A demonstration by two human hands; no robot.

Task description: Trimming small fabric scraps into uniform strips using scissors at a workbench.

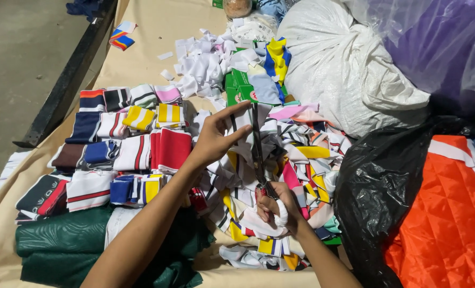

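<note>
A green carton [236, 85] sits at the back of the tan surface [157, 26], half buried under white label scraps [205, 58]. Beside it slump a white woven sack [344, 69], a glossy black bag [381, 181] and quilted orange fabric [451, 224]. The left hand [219, 136] pinches a white striped knit strip [243, 125] upright over the loose pile; the right hand [275, 208] has its grip clenched on scissors [258, 154], blades at the strip. Folded ribbed collars [125, 149] lie in rows left.
</note>
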